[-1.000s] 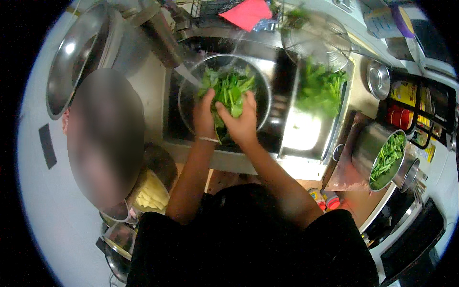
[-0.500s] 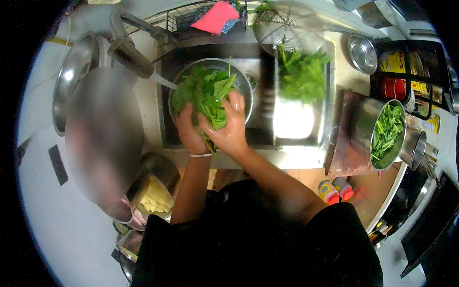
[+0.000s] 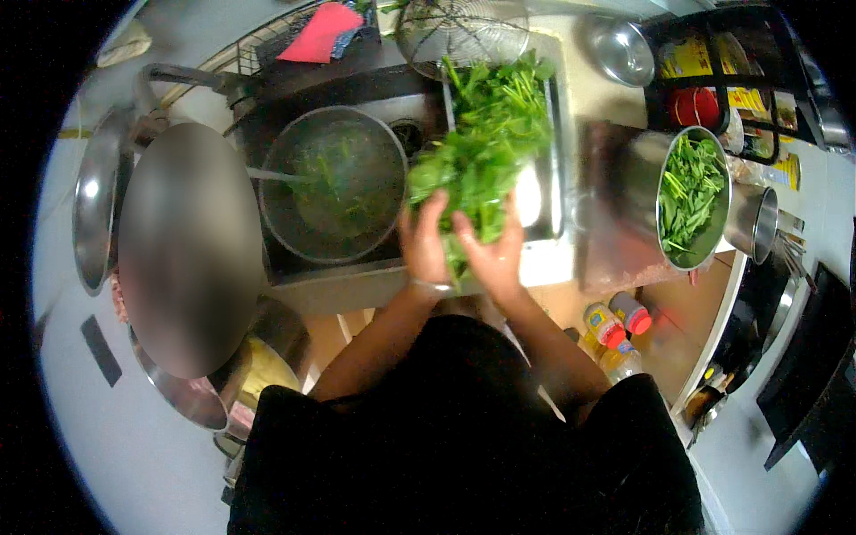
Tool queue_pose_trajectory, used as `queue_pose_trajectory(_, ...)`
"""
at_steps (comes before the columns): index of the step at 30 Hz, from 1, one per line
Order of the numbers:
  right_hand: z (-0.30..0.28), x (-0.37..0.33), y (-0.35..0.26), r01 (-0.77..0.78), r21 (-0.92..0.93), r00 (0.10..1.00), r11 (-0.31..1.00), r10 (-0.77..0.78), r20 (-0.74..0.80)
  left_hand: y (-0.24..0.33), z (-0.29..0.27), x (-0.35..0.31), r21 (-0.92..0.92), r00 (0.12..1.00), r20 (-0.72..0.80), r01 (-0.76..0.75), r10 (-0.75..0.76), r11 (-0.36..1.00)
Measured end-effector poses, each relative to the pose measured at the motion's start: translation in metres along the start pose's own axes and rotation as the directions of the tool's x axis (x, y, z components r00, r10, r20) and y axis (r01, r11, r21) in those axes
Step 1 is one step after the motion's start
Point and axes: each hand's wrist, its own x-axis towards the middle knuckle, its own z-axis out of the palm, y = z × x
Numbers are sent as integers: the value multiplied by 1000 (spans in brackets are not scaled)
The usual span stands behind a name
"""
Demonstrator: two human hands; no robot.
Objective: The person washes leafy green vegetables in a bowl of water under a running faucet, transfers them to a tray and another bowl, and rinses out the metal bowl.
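Grip's full right now: left hand (image 3: pixel 425 251) and right hand (image 3: pixel 493 259) are both curled round a loose bunch of leafy greens (image 3: pixel 468 178), fingers spread on either side and thumbs toward the middle. It's up over the front half of the double sink (image 3: pixel 423 109), about at the divider, and its blurry far end overlaps a pile of greens (image 3: pixel 499 94) at the back of the right compartment, so I can't tell where one stops

Going down in size: big round bowl (image 3: pixel 379 143) in the left compartment, with cloudy water and a few bits of green. Reddish board (image 3: pixel 620 232) off the sink's right edge, steel pot (image 3: pixel 644 187) of more greens along its right side. Wire strainer (image 3: pixel 464 40) at the sink's back edge, small steel bowl (image 3: pixel 624 55) on the desk (image 3: pixel 608 109) past the back right corner, then a pink cloth (image 3: pixel 319 34) beyond the back left corner
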Motion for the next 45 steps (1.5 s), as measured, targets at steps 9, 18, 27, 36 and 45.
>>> queue_pose_trajectory(9, -80, 44, 111, -313, -343, 907, 886, 386, 169, -133, -1, 56, 380, 933, 48, 313, -357, 870)
queue_pose_trajectory(18, -110, 44, 73, 112, -652, 975, 750, 45, 220, -87, 14, 24, 599, 949, 177, 105, -259, 794)
queue_pose_trajectory(27, -76, 69, 69, 198, -729, 980, 656, -109, 168, -75, 39, 38, 776, 918, 393, -295, -61, 557)
queue_pose_trajectory(36, -31, 74, 20, 175, -366, 978, 914, -119, 172, 0, -46, 69, 497, 910, 355, -376, 212, 782)
queue_pose_trajectory(45, 191, 103, 44, 694, -511, 651, 508, -138, 747, 12, -207, 227, 956, 843, 290, -281, 453, -88)
